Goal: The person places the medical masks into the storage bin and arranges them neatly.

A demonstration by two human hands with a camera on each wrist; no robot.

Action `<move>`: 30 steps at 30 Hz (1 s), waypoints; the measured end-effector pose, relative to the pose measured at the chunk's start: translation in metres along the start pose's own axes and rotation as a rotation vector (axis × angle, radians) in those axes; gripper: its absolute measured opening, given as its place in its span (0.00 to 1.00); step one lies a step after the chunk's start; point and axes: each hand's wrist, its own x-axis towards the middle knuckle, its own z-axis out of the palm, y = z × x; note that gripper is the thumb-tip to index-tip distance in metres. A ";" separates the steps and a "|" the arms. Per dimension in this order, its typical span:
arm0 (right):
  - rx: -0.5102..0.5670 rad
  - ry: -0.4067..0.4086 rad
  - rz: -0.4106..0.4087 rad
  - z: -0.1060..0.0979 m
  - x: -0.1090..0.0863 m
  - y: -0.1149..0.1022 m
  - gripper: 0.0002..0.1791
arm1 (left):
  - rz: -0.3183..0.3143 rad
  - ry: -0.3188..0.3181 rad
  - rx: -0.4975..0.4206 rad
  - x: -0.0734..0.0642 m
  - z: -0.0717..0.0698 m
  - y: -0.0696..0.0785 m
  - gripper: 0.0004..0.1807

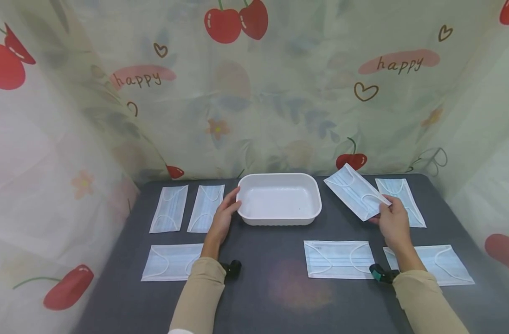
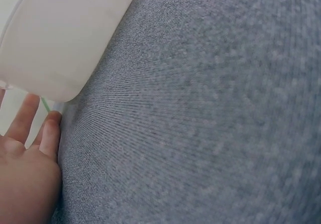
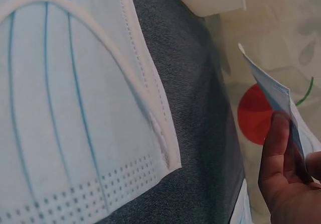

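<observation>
My right hand (image 1: pixel 395 222) pinches a light blue face mask (image 1: pixel 354 190) by its near right corner, lifted and tilted above the dark table. In the right wrist view the held mask (image 3: pixel 273 93) is seen nearly edge-on between thumb and fingers (image 3: pixel 276 138). At the left end of a white plastic basin (image 1: pixel 279 218) is my left hand (image 1: pixel 222 220), its fingertips right at the rim. The left wrist view shows those fingers (image 2: pixel 25 118) extended beside the basin's wall (image 2: pixel 55 38). Inside, the basin shows a bare white bottom.
Two masks lie upright at the back left, one (image 1: pixel 169 208) beside another (image 1: pixel 206 208). Sideways masks lie at front left (image 1: pixel 170 262), front centre-right (image 1: pixel 339 260) and front right (image 1: pixel 446 264). Another mask (image 1: pixel 410 204) lies behind my right hand. A printed curtain (image 1: pixel 254 116) hangs behind.
</observation>
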 end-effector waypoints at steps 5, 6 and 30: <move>0.042 0.031 0.021 -0.003 -0.002 -0.007 0.27 | -0.013 -0.007 -0.009 -0.002 0.000 0.004 0.28; 0.059 0.034 0.027 -0.004 -0.002 -0.008 0.27 | -0.016 -0.006 -0.007 -0.002 0.000 0.004 0.28; 0.343 -0.144 0.031 -0.005 -0.006 -0.046 0.27 | -0.007 0.023 0.007 -0.002 0.001 0.001 0.27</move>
